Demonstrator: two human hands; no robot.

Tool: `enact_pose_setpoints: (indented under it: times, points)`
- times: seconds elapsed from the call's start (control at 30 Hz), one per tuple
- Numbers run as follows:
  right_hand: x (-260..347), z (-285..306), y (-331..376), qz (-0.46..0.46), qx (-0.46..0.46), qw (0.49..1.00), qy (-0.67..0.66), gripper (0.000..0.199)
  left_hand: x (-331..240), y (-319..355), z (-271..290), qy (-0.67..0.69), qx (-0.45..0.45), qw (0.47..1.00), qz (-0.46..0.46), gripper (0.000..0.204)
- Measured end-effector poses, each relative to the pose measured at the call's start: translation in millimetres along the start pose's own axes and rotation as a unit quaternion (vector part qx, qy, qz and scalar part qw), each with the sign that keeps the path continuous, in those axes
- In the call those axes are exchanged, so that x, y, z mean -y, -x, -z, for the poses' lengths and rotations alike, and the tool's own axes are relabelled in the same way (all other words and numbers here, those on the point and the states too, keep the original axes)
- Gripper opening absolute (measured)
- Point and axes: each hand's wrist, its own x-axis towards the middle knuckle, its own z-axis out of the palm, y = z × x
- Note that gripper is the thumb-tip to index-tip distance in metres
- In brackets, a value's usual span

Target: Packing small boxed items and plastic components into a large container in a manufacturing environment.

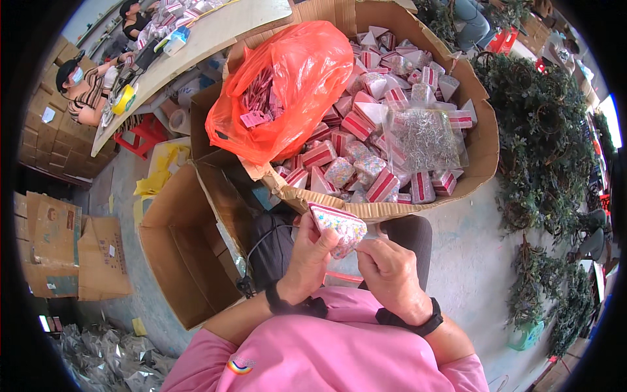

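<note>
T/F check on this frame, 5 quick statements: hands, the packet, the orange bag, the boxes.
1. Both hands, left hand and right hand, are on one small triangular packet. True.
2. The orange plastic bag lies on the floor. False: it rests in the big cardboard box, on the packets.
3. The big box is empty. False: it is full of pink-striped packets.
4. The open carton on the person's left shows no packets inside. True.
5. Both wrists are bare. False: each has a black band.
</note>
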Motion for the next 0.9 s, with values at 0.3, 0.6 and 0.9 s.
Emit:
enact_pose_setpoints:
  times: [0.3,0.6,0.9]
  points:
    - [-0.4,-0.8,-0.5,0.008,0.004,1.0,0.022,0.008,2.5,0.9,1.4,-0.107,-0.024,0.993,-0.054,0.067]
    - [-2.3,-3.3,1.4,-0.014,0.014,1.0,0.024,0.007,-0.4,2.6,-1.4,-0.138,-0.016,0.987,-0.077,0.065]
    - [-5.4,-4.2,3.1,-0.023,0.047,0.995,0.085,0.005,11.6,0.6,6.5,-0.3,-0.014,0.931,-0.206,0.07]
